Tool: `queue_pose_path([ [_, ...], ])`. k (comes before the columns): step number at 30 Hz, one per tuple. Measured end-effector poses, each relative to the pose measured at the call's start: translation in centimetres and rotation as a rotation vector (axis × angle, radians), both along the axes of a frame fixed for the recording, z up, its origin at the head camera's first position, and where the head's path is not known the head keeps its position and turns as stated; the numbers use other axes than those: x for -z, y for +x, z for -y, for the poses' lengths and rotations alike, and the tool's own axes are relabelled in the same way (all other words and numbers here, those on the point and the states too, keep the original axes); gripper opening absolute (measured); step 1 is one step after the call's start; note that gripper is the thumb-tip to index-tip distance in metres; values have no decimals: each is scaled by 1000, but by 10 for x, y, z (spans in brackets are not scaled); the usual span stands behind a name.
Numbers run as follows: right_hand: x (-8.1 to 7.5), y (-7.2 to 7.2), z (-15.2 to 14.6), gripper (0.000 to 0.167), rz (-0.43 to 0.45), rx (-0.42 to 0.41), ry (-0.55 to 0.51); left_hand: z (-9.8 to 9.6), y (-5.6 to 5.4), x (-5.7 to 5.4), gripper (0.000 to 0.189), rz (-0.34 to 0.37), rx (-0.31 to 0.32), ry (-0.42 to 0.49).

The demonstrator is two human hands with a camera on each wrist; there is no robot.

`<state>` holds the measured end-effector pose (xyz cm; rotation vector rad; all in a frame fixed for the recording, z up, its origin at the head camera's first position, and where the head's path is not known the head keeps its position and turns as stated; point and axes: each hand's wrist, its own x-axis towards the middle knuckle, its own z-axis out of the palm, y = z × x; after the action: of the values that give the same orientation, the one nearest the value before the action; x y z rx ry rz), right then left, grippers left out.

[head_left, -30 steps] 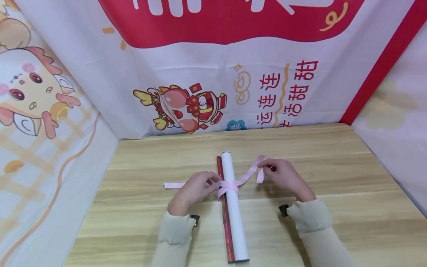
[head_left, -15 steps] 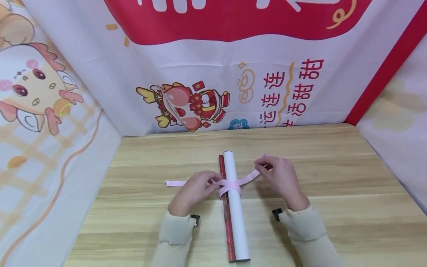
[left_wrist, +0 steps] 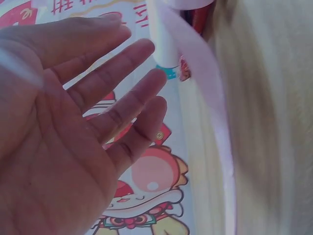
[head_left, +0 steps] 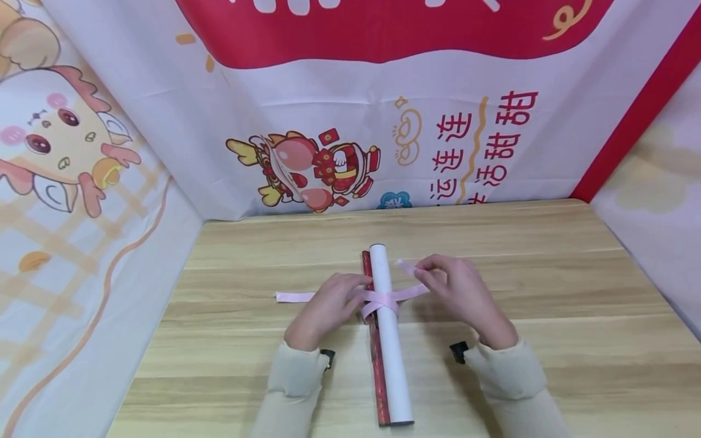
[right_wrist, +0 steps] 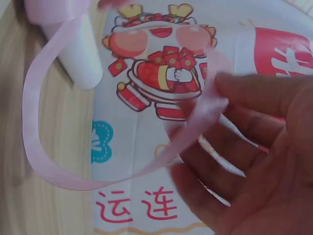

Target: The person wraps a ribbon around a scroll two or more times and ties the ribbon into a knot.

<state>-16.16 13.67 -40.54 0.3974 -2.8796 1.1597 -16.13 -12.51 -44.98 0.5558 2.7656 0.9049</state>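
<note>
A long white roll [head_left: 394,365] lies lengthwise on the table with a thinner red roll [head_left: 379,383] along its left side. Pink ribbon [head_left: 386,299] wraps both near their middle and crosses on top. My right hand [head_left: 460,295] pinches the ribbon on the right; a short end sticks out from its fingertips toward the roll. In the right wrist view the ribbon [right_wrist: 32,122] hangs in a wide loop from those fingers. My left hand [head_left: 331,307] is beside the wrap, its fingers loosely extended. In the left wrist view the ribbon [left_wrist: 210,73] runs past its fingertips.
The ribbon's other tail [head_left: 292,297] lies flat on the wooden table [head_left: 235,365], left of my left hand. Behind the table hangs a white and red printed cloth [head_left: 328,85]. Another printed cloth [head_left: 82,255] borders the left side.
The ribbon end at my right hand has swung round and points left toward the roll, and the stretch from the wrap lies lower. My left hand has shifted slightly toward the roll.
</note>
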Motion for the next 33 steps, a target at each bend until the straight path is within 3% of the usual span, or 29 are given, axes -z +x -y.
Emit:
queue_pose_path([
  [4,4,0,0,13,153,-129,-14,-5,-1,6,38,17,34,3],
  [7,10,2,3,10,195,-216,11,-7,-1,10,35,57,33,1],
  [11,17,6,11,8,245,-262,31,-10,-1,13,30,53,40,-7],
  [24,20,9,29,11,424,-225,72,-12,-5,11,33,65,-7,30],
  [28,19,11,35,10,436,-198,56,-12,-5,9,29,40,-29,60],
  [33,26,14,44,9,405,-143,29,-12,-6,8,27,73,-38,103],
])
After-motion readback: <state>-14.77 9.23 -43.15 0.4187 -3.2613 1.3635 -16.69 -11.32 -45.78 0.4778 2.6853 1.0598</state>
